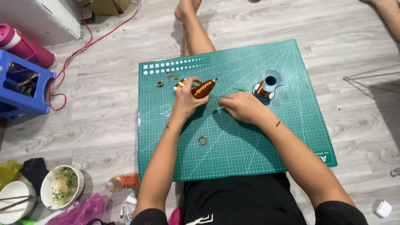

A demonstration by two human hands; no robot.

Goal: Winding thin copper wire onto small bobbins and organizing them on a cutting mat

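**Two hands at a copper-wire bobbin**

Two hands work over a green gridded cutting mat (pixel 250 141) on the floor. Left hand (pixel 186 96) grips a tapered copper-wound bobbin (pixel 203 88); right hand (pixel 241 106) rests curled, pinching closed, beside a blue spool of copper wire (pixel 267 86).

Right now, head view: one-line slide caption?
Left hand grips a copper-wire-wound spindle over a green cutting mat; right hand rests beside a copper wire spool.

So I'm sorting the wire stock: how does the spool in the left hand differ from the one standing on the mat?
The held spool lies tilted sideways in the left hand; the standing spool sits upright, untouched, on the green mat. The held one looks fuller and more tapered; the standing one shows blue flanges and a thinner wire band. Both carry coppery wire.
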